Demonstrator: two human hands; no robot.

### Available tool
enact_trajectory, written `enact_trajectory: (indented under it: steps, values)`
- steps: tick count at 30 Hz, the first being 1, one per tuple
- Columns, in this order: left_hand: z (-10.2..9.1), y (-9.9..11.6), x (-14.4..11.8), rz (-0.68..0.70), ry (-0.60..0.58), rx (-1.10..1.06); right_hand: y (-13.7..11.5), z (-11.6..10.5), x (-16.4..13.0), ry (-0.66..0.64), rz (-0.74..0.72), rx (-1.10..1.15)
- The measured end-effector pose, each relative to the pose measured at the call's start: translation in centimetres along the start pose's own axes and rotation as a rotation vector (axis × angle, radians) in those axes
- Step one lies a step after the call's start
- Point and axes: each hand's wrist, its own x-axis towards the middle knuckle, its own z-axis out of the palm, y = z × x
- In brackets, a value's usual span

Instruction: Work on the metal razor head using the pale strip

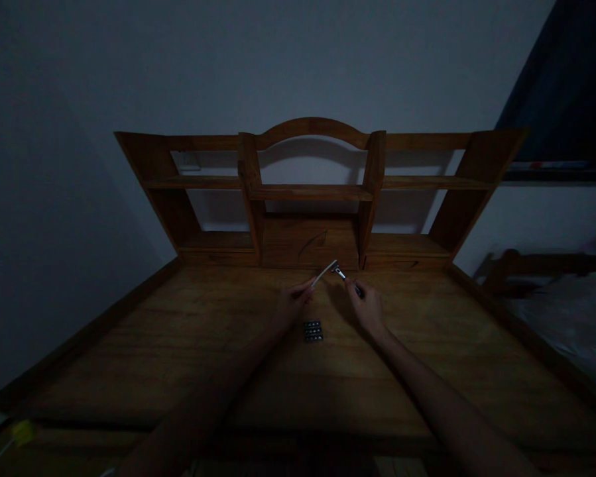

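Observation:
My left hand point(295, 301) is closed on a thin pale stick point(324, 271), whose exact kind is too dim to make out. The stick slants up to the right, its far end close to the razor's head; whether they touch I cannot tell. My right hand point(366, 303) grips a razor point(341, 272) by its dark and silver handle, head pointing up and left. Below and between the hands, a small dark block of razor cartridges point(313, 331) in rows lies on the wooden desk point(218, 331).
Behind the hands stands a wooden shelf unit point(311, 193) with open compartments, at the desk's back edge. Raised wooden rims point(516, 334) border the desk's sides. A yellow object point(22, 432) shows at the lower left. The room is dim.

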Motion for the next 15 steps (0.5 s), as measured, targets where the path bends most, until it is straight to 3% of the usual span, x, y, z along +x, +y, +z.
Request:
enact_trajectory:
  steps: [10,15]
  values:
    - [0.11,-0.64,0.19,0.028,-0.016,0.013,0.04,0.16,-0.03,-0.002,0.016,0.033]
    - [-0.03,-0.68,0.27,0.043,0.048,0.042,-0.18,0.09,-0.14,-0.004,-0.001,0.052]
